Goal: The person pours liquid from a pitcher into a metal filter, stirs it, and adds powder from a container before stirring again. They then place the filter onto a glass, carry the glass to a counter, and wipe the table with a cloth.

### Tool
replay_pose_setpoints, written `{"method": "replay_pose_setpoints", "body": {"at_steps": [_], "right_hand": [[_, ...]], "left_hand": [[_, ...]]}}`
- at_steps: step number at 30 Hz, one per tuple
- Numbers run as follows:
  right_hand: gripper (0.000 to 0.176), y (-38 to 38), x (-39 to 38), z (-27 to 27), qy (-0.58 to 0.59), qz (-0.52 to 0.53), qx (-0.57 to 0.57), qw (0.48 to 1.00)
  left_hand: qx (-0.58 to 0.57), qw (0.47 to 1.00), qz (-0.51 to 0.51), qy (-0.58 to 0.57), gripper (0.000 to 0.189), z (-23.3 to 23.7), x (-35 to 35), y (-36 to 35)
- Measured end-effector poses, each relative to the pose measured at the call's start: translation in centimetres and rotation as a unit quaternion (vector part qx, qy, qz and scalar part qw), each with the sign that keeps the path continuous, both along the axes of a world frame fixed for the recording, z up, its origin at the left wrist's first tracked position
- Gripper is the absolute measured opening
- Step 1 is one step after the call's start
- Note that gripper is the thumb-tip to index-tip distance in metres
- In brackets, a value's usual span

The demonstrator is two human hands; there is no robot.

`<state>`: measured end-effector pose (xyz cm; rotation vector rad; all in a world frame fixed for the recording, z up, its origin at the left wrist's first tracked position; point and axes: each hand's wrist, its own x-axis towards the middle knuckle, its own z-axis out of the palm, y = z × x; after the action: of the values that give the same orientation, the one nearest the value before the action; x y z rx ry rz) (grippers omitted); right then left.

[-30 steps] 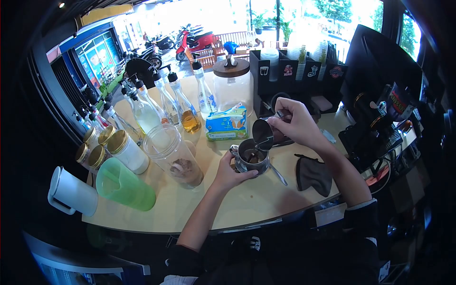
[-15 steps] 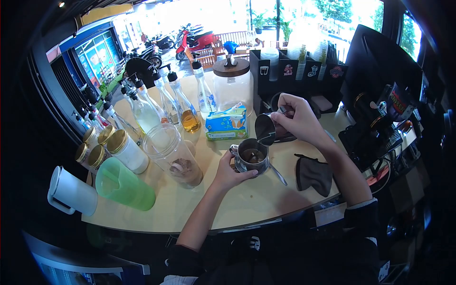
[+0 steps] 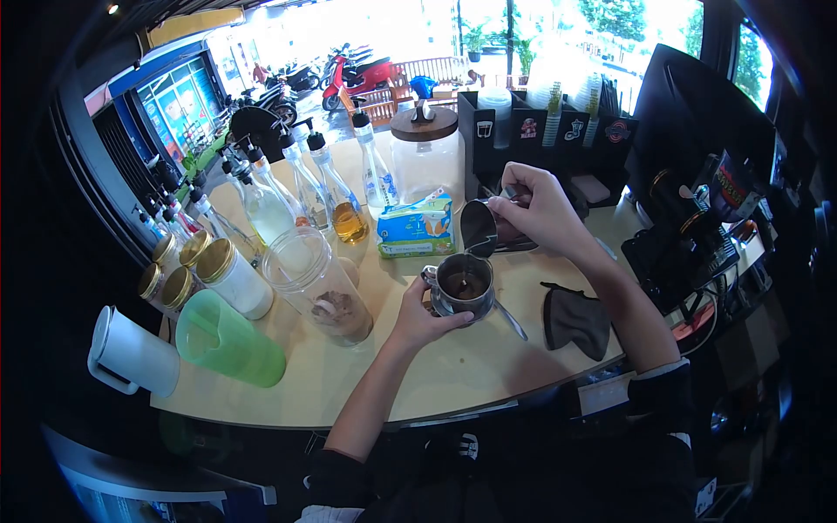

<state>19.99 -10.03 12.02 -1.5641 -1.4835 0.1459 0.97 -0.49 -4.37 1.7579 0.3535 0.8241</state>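
Note:
My left hand is closed on a small metal cup from its left side, thumb along the near side. Dark liquid shows inside the cup. Over the cup, my right hand grips a metal pitcher by its handle; the pitcher is tilted, its spout just above the cup's rim, with a thin stream between them. To the right of the cup a spoon lies by its base. A dark cloth rests farther right.
A blue tissue pack stands behind the cup. At left are a clear jar, a green pitcher, a white pitcher, gold-lidded jars and several pump bottles. A black cup holder is behind.
The pitcher and my right hand have shifted slightly left, and the pitcher is tilted more steeply. The liquid in the cup looks a little higher. My left hand keeps its place.

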Motion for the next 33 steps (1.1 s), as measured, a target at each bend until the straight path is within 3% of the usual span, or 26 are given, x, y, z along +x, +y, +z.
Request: {"method": "replay_pose_setpoints", "body": {"at_steps": [17,33], "right_hand": [[0.03,-0.9,-0.6,0.3,0.013,0.024,0.003,1.0],[0.029,-0.3,0.2,0.2,0.011,-0.015,0.0,1.0]], "left_hand": [[-0.073,0.997,-0.022,-0.016,0.071,-0.5,0.2,-0.1],[-0.034,0.999,0.001,0.008,0.072,0.2,-0.1,-0.2]]}}
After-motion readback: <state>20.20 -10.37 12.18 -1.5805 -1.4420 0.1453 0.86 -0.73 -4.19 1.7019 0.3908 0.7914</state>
